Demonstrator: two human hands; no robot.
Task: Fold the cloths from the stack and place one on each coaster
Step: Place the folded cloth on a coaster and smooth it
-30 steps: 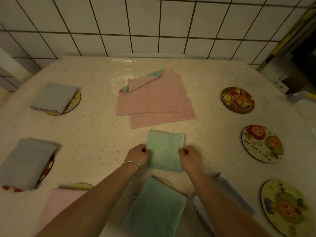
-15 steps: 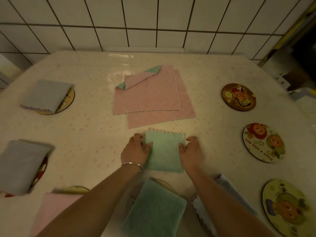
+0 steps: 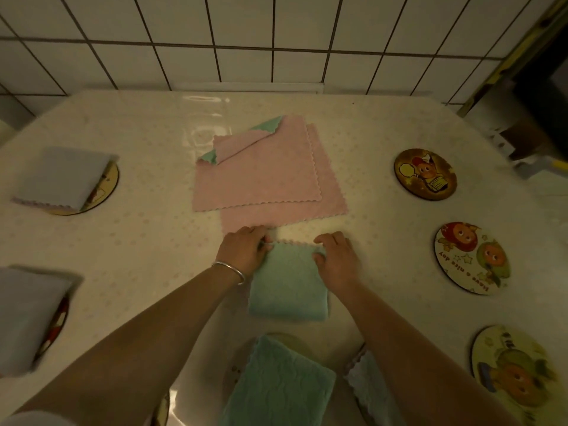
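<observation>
In the centre of the frame a folded mint-green terry cloth (image 3: 287, 285) lies flat on the cream, pale-dotted bench (image 3: 138, 241). The left hand (image 3: 244, 252), a thin silver bangle (image 3: 230, 270) on its wrist, sits at the cloth's upper left corner with its fingers curled onto the scalloped edge; the right hand (image 3: 336, 259) sits at the upper right corner, thumb and fingers pinching the fabric there. Just above the hands lies the stack of flat pink square cloths (image 3: 264, 186), one corner turned back to show a green cloth beneath.

On the right side three round cartoon-printed coasters lie bare: a brown one (image 3: 425, 174) upper right, a white one with two orange faces (image 3: 471, 258) below it, and a yellow-green one (image 3: 516, 373) at lower right. On the left a folded grey-blue cloth (image 3: 63, 178) covers most of a coaster, and another grey-blue folded cloth (image 3: 27, 318) lies on a coaster at the left edge. At bottom centre a second folded green cloth (image 3: 278, 388) rests on a coaster, with a pale scalloped cloth (image 3: 367, 385) beside it, partly hidden by the right forearm. White tiled wall (image 3: 276, 35) fills the top.
</observation>
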